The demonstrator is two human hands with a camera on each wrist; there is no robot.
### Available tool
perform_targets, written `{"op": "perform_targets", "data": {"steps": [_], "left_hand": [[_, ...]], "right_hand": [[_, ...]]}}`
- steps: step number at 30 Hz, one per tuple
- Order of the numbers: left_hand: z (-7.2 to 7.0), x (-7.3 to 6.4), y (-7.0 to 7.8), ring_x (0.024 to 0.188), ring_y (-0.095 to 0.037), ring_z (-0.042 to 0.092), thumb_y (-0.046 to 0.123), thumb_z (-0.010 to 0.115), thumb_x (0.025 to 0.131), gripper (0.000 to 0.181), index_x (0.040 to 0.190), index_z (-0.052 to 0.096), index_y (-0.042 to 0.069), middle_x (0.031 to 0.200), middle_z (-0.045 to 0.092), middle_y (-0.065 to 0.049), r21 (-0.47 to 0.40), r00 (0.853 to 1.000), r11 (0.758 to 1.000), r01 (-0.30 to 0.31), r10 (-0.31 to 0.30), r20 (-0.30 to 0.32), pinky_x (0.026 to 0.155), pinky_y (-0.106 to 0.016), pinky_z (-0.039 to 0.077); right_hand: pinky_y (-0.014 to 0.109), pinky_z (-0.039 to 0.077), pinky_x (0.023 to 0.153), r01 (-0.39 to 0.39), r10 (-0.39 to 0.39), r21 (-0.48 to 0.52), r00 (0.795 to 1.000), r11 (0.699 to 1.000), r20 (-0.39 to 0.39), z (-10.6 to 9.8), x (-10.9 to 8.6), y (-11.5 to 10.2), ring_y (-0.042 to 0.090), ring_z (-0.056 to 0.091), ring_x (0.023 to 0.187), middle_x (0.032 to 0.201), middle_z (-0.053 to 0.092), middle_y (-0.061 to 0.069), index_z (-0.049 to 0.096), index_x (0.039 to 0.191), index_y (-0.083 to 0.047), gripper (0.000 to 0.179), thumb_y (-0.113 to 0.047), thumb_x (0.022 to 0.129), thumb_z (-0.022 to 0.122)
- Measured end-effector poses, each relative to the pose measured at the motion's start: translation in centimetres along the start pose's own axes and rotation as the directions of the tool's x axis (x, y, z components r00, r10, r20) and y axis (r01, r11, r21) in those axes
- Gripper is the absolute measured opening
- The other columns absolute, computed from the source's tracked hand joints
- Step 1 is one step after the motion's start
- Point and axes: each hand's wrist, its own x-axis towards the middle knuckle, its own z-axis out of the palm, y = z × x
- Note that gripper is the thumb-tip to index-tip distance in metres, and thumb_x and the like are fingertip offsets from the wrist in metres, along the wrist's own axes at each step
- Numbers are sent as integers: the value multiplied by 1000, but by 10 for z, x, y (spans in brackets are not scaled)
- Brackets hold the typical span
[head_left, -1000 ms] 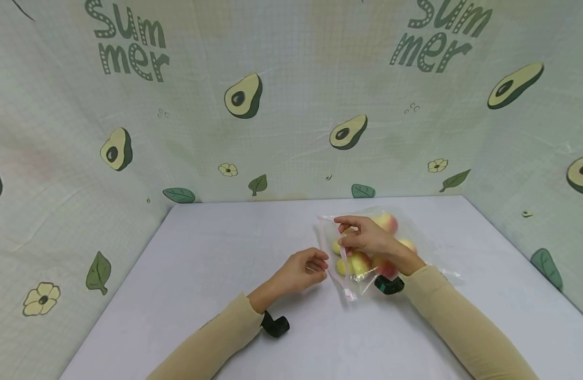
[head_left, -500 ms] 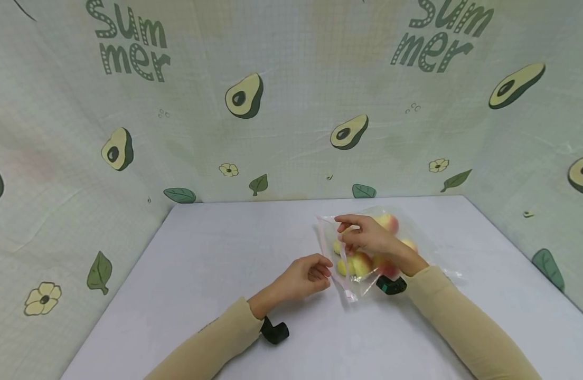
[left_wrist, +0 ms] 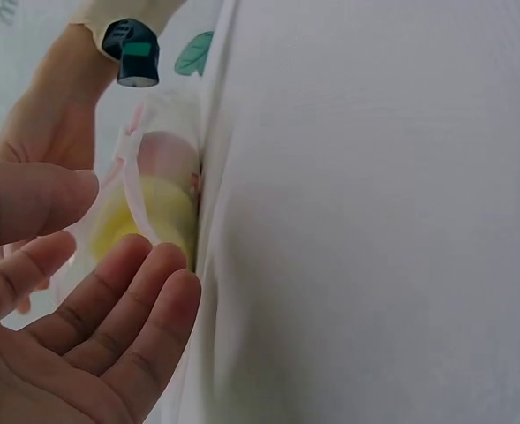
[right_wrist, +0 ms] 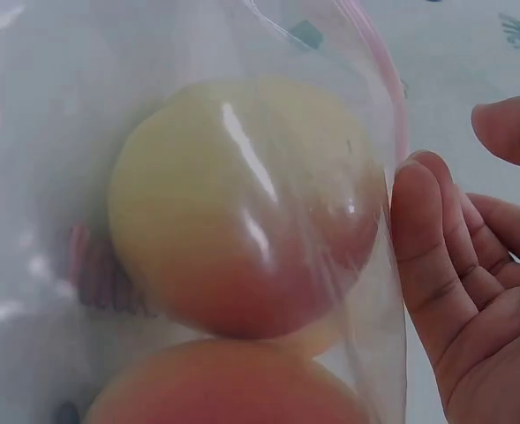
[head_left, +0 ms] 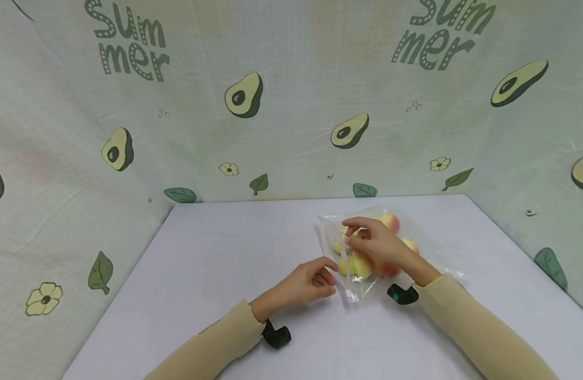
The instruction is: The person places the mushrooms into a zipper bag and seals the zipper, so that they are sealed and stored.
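Observation:
A clear zip bag (head_left: 326, 232) with a pink-tinted zip edge lies on the table, its mouth facing left. Several yellow-and-red fruits, resembling peaches (right_wrist: 251, 203), are inside. Beside the near end of the mouth is my left hand (head_left: 307, 282), thumb apart from loosely bent fingers (left_wrist: 145, 353), nothing held between them. Over the bag's upper left part hangs my right hand (head_left: 377, 243). In the right wrist view, its fingertips (right_wrist: 418, 199) lie against or close beside the bag's edge, while the thumb stands away. Part of the fruit is hidden behind this hand.
The white table (head_left: 234, 248) meets a pale cloth backdrop (head_left: 291, 95) printed with avocados and leaves at the back and sides. A black wrist camera (head_left: 276, 336) sits under the left wrist, another camera (head_left: 403, 294) under the right.
My left hand has moved slightly right and nearer the front, toward the bag's edge. My right hand has shifted a little to the right. The bag stays nearly in place.

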Motion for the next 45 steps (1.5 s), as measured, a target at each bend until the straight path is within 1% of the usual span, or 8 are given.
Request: {"op": "perform_targets", "data": {"steps": [4,9,19,22,27,34,41,45], "left_hand": [[2,-1,0,83,-4,63,11,68,88,39,123,52,12,93,64,3,4,999,1000,-10,9,52,76,-20,52],[5,-2,0,84,-3,63,11,68,89,40,125,50,15,93,64,3,5,993,999,-50,49,104,77,-19,52],[11,3,1,88,-3,63,7,66,90,38,126,55,8,96,66,0,-95,986,993,-66,79,144,81,-21,51],[13,4,1,88,-2,62,4,66,89,36,124,58,5,96,67,-4,-122,987,991,-55,72,141,81,-20,51],[15,7,1,85,-1,62,0,66,87,34,121,61,3,96,67,-9,-173,989,985,-22,47,138,77,-20,52],[16,7,1,80,-4,64,-2,66,87,32,118,62,2,93,67,-8,-227,987,974,5,32,158,72,-23,54],[18,7,3,78,-3,63,-3,66,86,26,112,66,1,96,69,-15,-241,986,971,11,30,165,69,-22,54],[16,7,4,79,-5,64,-4,67,85,26,110,67,1,95,69,-15,-250,989,968,21,17,146,69,-21,54]], "right_hand": [[24,49,58,33,-34,-34,999,999,-24,-1,-7,-2,17,57,65,97,61,10,54,128,2,42,-10,89,65],[27,50,54,35,-35,-30,999,999,-24,0,-17,-3,23,59,65,95,61,11,54,125,3,41,-10,89,67],[24,48,54,49,-51,-77,998,996,-29,2,-29,-2,14,56,66,88,59,6,59,116,1,31,-5,87,67],[23,46,53,61,-63,-86,998,994,-26,3,-33,-6,15,55,66,87,59,7,59,115,3,29,-2,87,66],[24,47,55,80,-83,-114,996,990,-26,6,-41,-27,16,55,66,83,58,8,61,111,3,25,0,87,66],[24,48,56,102,-108,-135,994,986,-37,7,-39,-3,14,55,68,82,58,4,62,110,-2,25,-2,86,68],[24,48,56,183,-187,-147,982,972,-14,7,-38,3,11,56,67,78,59,-1,65,104,-10,19,-9,86,71],[24,49,57,194,-199,-160,980,968,-20,8,-38,3,11,56,68,78,58,-2,65,103,-10,19,-9,86,71]]}}
